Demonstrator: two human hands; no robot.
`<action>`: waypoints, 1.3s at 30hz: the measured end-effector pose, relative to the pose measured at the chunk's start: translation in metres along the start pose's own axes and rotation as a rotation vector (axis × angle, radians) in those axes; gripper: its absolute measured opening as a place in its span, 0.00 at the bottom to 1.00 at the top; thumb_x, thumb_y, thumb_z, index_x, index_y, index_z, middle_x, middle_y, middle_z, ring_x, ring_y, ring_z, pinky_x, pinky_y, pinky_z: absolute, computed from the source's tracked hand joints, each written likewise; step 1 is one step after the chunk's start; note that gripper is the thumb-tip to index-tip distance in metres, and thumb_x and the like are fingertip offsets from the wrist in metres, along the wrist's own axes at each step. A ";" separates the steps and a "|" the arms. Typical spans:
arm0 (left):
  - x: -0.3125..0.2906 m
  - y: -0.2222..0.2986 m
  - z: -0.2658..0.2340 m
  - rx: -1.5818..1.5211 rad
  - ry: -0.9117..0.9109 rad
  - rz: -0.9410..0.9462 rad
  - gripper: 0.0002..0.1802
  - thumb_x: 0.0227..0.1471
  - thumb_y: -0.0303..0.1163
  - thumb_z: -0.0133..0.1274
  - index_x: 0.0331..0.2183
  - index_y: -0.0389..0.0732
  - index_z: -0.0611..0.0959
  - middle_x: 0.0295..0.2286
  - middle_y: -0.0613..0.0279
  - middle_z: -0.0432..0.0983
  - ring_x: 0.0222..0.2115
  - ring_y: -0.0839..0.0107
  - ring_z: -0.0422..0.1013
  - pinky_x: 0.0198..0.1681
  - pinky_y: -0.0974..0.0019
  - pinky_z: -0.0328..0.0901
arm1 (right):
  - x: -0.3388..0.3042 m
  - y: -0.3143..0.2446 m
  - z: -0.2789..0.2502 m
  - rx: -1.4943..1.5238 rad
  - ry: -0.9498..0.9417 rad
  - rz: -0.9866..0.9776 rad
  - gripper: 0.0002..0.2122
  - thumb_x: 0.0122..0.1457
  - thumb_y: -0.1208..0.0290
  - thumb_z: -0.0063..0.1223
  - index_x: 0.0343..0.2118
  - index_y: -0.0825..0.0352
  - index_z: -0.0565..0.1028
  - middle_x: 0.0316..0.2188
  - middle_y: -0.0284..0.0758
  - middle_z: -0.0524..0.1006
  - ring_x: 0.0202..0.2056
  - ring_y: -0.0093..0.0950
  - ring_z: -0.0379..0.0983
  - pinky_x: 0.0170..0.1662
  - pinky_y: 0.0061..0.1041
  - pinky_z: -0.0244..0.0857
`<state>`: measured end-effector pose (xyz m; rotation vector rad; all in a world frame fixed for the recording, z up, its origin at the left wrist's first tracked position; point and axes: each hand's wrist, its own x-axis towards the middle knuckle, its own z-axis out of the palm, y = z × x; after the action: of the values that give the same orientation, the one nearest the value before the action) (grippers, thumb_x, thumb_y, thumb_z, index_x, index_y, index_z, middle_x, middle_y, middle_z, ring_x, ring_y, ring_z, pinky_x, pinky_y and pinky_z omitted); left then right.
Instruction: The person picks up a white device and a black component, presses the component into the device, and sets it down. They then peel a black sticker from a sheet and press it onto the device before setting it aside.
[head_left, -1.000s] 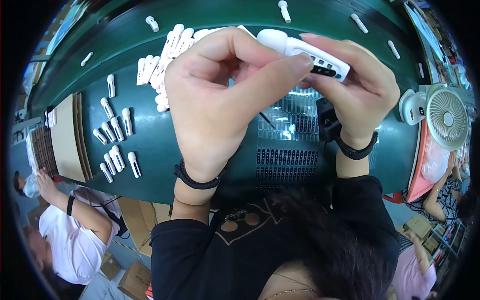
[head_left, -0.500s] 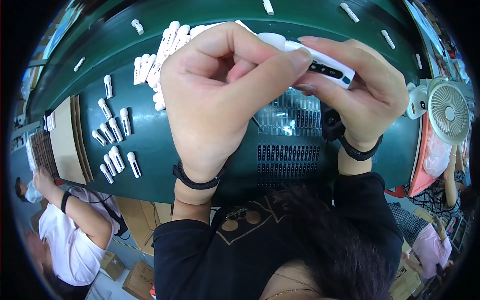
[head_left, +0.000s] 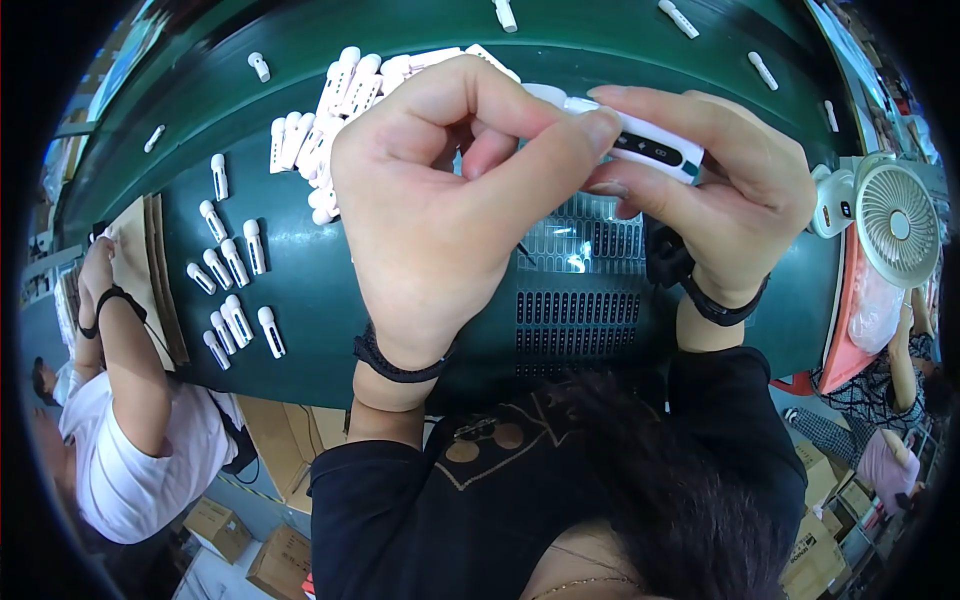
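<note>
Both hands are raised over the table, closed on one small white wand-shaped device (head_left: 672, 135) with a rounded head and a black oblong panel bearing small icons. My left hand (head_left: 430, 190) grips it near the head, its thumb pressed down at the panel's left end. My right hand (head_left: 745, 180) pinches the body from above and below, with the far end near its palm. Below the hands lie clear sheets of black oblong stickers (head_left: 577, 307). Behind my left hand is a heap of similar white devices (head_left: 345, 85), partly hidden.
Several more white devices (head_left: 236, 264) lie on the green table at left, near stacked cardboard sheets (head_left: 135, 270). A white fan (head_left: 898, 226) and a red tray (head_left: 843, 300) stand at right. Spaced devices (head_left: 678, 18) lie on the far green belt. A co-worker (head_left: 150, 450) sits at left.
The devices on the far belt have shifted left. My hands and the held device have moved very slightly. The co-worker's arm at left has reached forward to the cardboard.
</note>
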<state>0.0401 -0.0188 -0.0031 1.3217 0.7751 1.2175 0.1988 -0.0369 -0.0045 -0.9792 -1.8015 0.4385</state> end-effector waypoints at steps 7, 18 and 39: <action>0.001 0.002 0.003 0.051 0.001 0.001 0.08 0.39 0.17 0.51 0.17 0.37 0.70 0.17 0.71 0.64 0.19 0.86 0.59 0.23 0.84 0.50 | 0.001 -0.002 -0.004 0.007 -0.004 0.024 0.14 0.38 0.82 0.58 0.32 0.76 0.73 0.21 0.38 0.74 0.17 0.20 0.69 0.16 0.11 0.61; 0.019 -0.006 -0.021 0.331 -0.145 -0.018 0.05 0.41 0.25 0.55 0.23 0.35 0.75 0.20 0.71 0.68 0.19 0.89 0.58 0.20 0.85 0.51 | 0.001 0.005 -0.003 0.074 0.035 0.067 0.13 0.39 0.84 0.57 0.32 0.77 0.72 0.27 0.42 0.74 0.20 0.22 0.71 0.19 0.11 0.64; 0.035 -0.040 -0.039 0.843 0.308 0.444 0.07 0.36 0.24 0.54 0.25 0.36 0.77 0.19 0.59 0.71 0.22 0.65 0.68 0.25 0.67 0.61 | 0.057 0.088 0.029 0.372 -0.217 0.561 0.10 0.54 0.75 0.43 0.37 0.72 0.72 0.21 0.34 0.73 0.22 0.19 0.71 0.26 0.12 0.65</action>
<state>0.0202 0.0323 -0.0406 2.0955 1.3553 1.5378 0.2003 0.0650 -0.0423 -1.1924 -1.5275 1.2209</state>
